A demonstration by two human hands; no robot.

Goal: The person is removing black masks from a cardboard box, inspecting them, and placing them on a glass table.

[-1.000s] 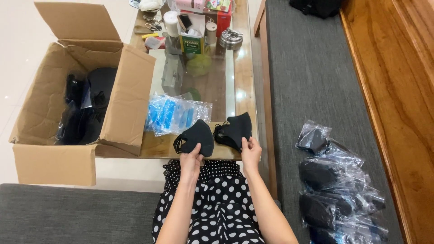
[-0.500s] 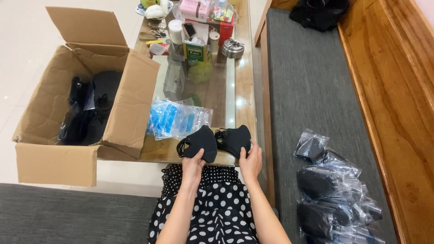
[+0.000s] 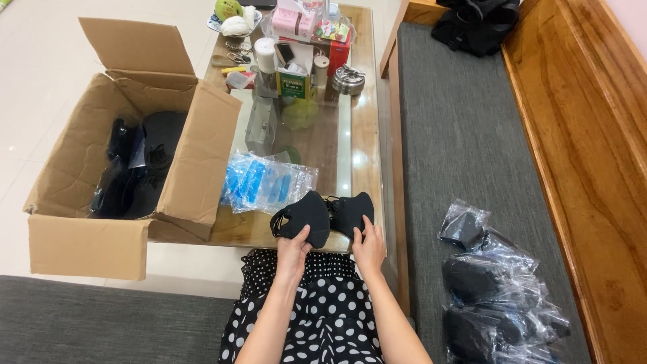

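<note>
The left hand [image 3: 294,251] grips the lower edge of a black face mask [image 3: 304,214], fingers curled under it and thumb on top. The right hand [image 3: 369,244] pinches a second black mask [image 3: 352,211] in the same way. Both masks lie on the near edge of the worktop [image 3: 364,128] — side by side, touching in the middle, their thin ear loops tangled between them.

Just beyond the masks, to the left, sits a clear plastic packet with blue contents [image 3: 264,183]. Farther back the glass-topped worktop is crowded with small boxes, jars and a round metal tin [image 3: 348,79].

Left of the worktop an open cardboard box [image 3: 87,236] stands on the pale floor, its flaps up, with dark bagged items inside. To the right, on the grey bench cushion [image 3: 458,135], lies a heap of clear bags holding more black masks [image 3: 495,296] — well apart from the hands. A polka-dot skirt [image 3: 323,310] covers the person's lap.
</note>
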